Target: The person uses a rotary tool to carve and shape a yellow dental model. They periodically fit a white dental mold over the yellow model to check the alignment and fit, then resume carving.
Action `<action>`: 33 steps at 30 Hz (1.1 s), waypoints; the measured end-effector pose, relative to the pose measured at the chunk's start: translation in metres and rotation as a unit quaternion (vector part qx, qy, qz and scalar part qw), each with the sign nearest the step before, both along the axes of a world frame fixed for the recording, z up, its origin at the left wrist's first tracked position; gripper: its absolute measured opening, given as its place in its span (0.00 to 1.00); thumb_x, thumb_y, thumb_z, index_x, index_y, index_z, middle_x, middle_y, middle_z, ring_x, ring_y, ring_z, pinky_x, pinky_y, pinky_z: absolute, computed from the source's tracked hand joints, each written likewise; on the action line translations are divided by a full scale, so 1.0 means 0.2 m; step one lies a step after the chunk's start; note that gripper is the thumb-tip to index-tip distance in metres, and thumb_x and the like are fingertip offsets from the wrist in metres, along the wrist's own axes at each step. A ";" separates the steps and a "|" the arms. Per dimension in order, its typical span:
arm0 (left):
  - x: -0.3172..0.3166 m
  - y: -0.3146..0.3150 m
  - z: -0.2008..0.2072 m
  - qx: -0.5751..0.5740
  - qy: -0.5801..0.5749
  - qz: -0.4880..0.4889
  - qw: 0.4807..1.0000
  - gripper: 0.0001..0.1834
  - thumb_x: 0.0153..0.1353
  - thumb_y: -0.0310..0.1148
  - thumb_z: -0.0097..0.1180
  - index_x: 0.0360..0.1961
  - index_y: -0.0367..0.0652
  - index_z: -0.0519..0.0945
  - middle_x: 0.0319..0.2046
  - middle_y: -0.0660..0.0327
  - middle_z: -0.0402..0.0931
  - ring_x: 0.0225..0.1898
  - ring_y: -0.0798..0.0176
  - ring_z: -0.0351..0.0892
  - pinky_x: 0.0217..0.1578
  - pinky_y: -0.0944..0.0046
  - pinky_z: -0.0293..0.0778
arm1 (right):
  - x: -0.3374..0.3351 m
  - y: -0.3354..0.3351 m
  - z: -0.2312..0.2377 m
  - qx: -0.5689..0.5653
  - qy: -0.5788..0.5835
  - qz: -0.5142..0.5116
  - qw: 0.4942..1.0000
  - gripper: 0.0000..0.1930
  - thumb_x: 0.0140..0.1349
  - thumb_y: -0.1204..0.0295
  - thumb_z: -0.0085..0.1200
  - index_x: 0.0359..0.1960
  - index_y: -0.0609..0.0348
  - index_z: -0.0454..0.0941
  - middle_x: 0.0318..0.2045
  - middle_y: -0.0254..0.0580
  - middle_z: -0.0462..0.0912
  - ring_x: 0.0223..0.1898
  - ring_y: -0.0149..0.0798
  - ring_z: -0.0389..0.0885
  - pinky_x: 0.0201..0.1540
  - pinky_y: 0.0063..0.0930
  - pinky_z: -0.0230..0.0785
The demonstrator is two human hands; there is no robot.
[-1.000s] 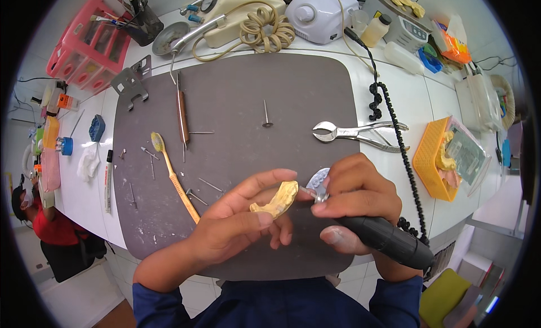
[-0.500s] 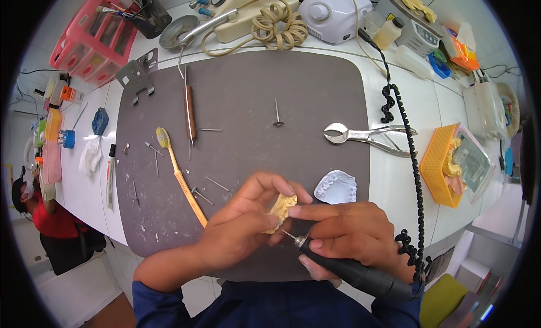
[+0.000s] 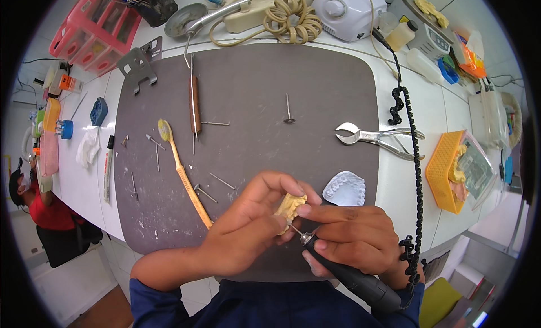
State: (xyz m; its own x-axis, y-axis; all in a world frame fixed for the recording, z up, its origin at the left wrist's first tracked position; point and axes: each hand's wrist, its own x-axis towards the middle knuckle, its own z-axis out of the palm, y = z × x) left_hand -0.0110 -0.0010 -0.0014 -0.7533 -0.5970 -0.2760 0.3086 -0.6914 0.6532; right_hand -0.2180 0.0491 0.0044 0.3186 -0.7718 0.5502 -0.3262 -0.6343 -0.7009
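Between thumb and fingers my left hand (image 3: 248, 221) pinches a small yellow dental cast (image 3: 291, 207), tilted toward me. My right hand (image 3: 358, 235) is wrapped round a black rotary handpiece (image 3: 355, 280), a fingertip resting against the cast's right side. The handpiece's thin metal bur (image 3: 295, 229) points up and left, its tip at the cast's lower edge; whether it touches I cannot tell. Just beyond my right hand lies a white dental cast (image 3: 345, 188) with its teeth showing. A yellow-handled toothbrush (image 3: 181, 170) lies left of my left hand.
A grey mat (image 3: 248, 125) carries loose burs, a disc bur (image 3: 288, 111), a brown-handled tool (image 3: 195, 105) and metal pliers (image 3: 377, 139). The handpiece's coiled black cord (image 3: 416, 175) runs along the right. A yellow basket (image 3: 439, 178) stands beyond it. Another person (image 3: 48, 207) sits far left.
The bur's tip has come up closer to the yellow cast's lower edge. My view has shifted slightly, so the things on the bench sit a little farther right.
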 end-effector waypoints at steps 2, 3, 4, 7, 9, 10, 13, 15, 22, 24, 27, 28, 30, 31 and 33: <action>0.00 0.00 0.00 -0.012 -0.005 0.000 1.000 0.18 0.67 0.21 0.44 0.56 0.48 0.63 0.56 0.50 0.66 0.39 0.69 0.66 0.39 0.69 0.66 | 0.00 0.00 0.00 0.000 0.002 -0.001 1.000 0.07 0.50 0.79 0.68 0.26 0.63 0.80 0.24 0.41 0.81 0.45 0.51 0.88 0.30 0.28 0.81; 0.00 0.00 0.00 -0.018 -0.008 0.000 1.000 0.18 0.67 0.21 0.44 0.56 0.48 0.62 0.56 0.51 0.66 0.39 0.69 0.66 0.39 0.69 0.66 | 0.00 0.00 -0.01 -0.002 0.002 -0.001 1.000 0.07 0.50 0.79 0.68 0.26 0.63 0.80 0.23 0.41 0.81 0.45 0.51 0.88 0.30 0.28 0.81; 0.00 0.00 0.00 -0.018 -0.010 0.000 1.000 0.18 0.67 0.21 0.44 0.56 0.48 0.62 0.56 0.51 0.66 0.39 0.69 0.66 0.39 0.69 0.66 | 0.00 0.00 -0.01 -0.004 0.002 -0.002 1.000 0.07 0.50 0.79 0.68 0.25 0.63 0.80 0.23 0.40 0.81 0.45 0.51 0.88 0.30 0.28 0.81; 0.00 0.00 0.01 -0.022 -0.014 0.002 1.000 0.18 0.68 0.21 0.43 0.56 0.47 0.62 0.56 0.51 0.66 0.39 0.70 0.66 0.39 0.70 0.66 | 0.01 -0.01 -0.01 -0.008 0.006 -0.003 1.000 0.07 0.50 0.79 0.68 0.25 0.62 0.80 0.23 0.40 0.80 0.45 0.51 0.88 0.30 0.28 0.81; 0.00 0.01 0.01 -0.025 -0.017 0.002 1.000 0.18 0.68 0.21 0.43 0.56 0.47 0.62 0.56 0.51 0.66 0.39 0.70 0.66 0.39 0.70 0.66 | 0.01 -0.01 -0.01 -0.010 0.014 -0.001 1.000 0.07 0.50 0.79 0.68 0.25 0.62 0.80 0.23 0.39 0.80 0.45 0.51 0.88 0.31 0.28 0.81; 0.00 0.01 0.00 -0.026 -0.016 0.003 1.000 0.18 0.68 0.21 0.43 0.56 0.47 0.62 0.56 0.52 0.66 0.39 0.70 0.66 0.39 0.70 0.65 | 0.00 -0.01 0.00 -0.011 0.019 -0.001 1.000 0.07 0.49 0.79 0.68 0.25 0.62 0.80 0.23 0.39 0.80 0.44 0.51 0.88 0.31 0.28 0.81; 0.00 0.01 0.00 -0.026 -0.011 0.003 1.000 0.18 0.68 0.21 0.43 0.57 0.47 0.62 0.55 0.52 0.66 0.39 0.70 0.65 0.39 0.70 0.65 | 0.01 -0.01 0.00 -0.013 0.024 -0.006 1.000 0.06 0.49 0.80 0.68 0.25 0.62 0.80 0.24 0.39 0.80 0.44 0.50 0.88 0.31 0.28 0.82; 0.00 0.01 0.00 -0.023 -0.007 0.000 1.000 0.18 0.68 0.21 0.43 0.57 0.47 0.62 0.55 0.53 0.66 0.40 0.70 0.65 0.39 0.71 0.65 | 0.01 -0.01 -0.01 -0.013 0.023 -0.009 1.000 0.06 0.49 0.80 0.67 0.25 0.62 0.80 0.24 0.39 0.80 0.44 0.50 0.88 0.31 0.28 0.82; 0.00 0.01 0.01 0.006 -0.009 -0.007 1.000 0.20 0.67 0.20 0.42 0.58 0.48 0.62 0.56 0.55 0.66 0.41 0.71 0.65 0.39 0.72 0.64 | 0.01 -0.01 0.00 -0.011 0.026 -0.007 1.000 0.06 0.50 0.80 0.66 0.24 0.62 0.80 0.23 0.39 0.80 0.43 0.49 0.89 0.31 0.28 0.82; 0.01 0.00 0.01 0.011 -0.012 -0.011 1.000 0.20 0.67 0.20 0.42 0.58 0.48 0.62 0.56 0.56 0.66 0.41 0.71 0.65 0.39 0.72 0.64 | 0.01 -0.01 0.00 -0.013 0.025 -0.010 1.000 0.06 0.50 0.81 0.66 0.24 0.62 0.80 0.23 0.39 0.80 0.42 0.49 0.89 0.31 0.28 0.82; 0.01 0.00 0.02 0.019 -0.015 -0.016 1.000 0.20 0.67 0.20 0.42 0.58 0.48 0.62 0.56 0.56 0.66 0.41 0.71 0.65 0.39 0.72 0.64 | 0.02 -0.01 -0.01 -0.019 0.024 -0.017 0.999 0.06 0.50 0.81 0.66 0.24 0.62 0.79 0.23 0.39 0.80 0.42 0.49 0.89 0.31 0.28 0.82; 0.01 0.00 0.02 0.020 -0.010 -0.014 1.000 0.20 0.67 0.20 0.42 0.58 0.48 0.62 0.56 0.56 0.66 0.41 0.71 0.65 0.39 0.72 0.64 | 0.02 -0.01 -0.01 -0.020 0.024 -0.017 0.999 0.06 0.50 0.81 0.65 0.23 0.62 0.79 0.23 0.39 0.80 0.41 0.49 0.89 0.31 0.28 0.82; 0.01 0.00 0.01 0.023 0.001 -0.012 1.000 0.20 0.67 0.20 0.42 0.58 0.48 0.62 0.56 0.56 0.66 0.41 0.70 0.64 0.39 0.72 0.64 | 0.02 -0.01 -0.01 -0.028 0.025 -0.015 0.999 0.06 0.50 0.81 0.65 0.23 0.62 0.78 0.22 0.39 0.80 0.41 0.48 0.89 0.31 0.28 0.82; 0.01 0.00 0.02 0.029 0.002 -0.012 1.000 0.20 0.67 0.21 0.42 0.58 0.48 0.62 0.56 0.56 0.66 0.41 0.70 0.64 0.39 0.72 0.64 | 0.02 -0.01 -0.01 -0.033 0.029 -0.014 0.999 0.06 0.51 0.81 0.65 0.22 0.61 0.78 0.22 0.38 0.80 0.41 0.48 0.89 0.31 0.28 0.82; 0.01 0.00 0.02 0.042 0.004 -0.012 0.999 0.20 0.67 0.21 0.43 0.58 0.48 0.63 0.56 0.56 0.66 0.41 0.70 0.64 0.39 0.72 0.64 | 0.02 -0.01 -0.01 -0.040 0.032 -0.016 0.999 0.07 0.51 0.81 0.64 0.22 0.61 0.77 0.22 0.38 0.79 0.40 0.48 0.89 0.31 0.28 0.82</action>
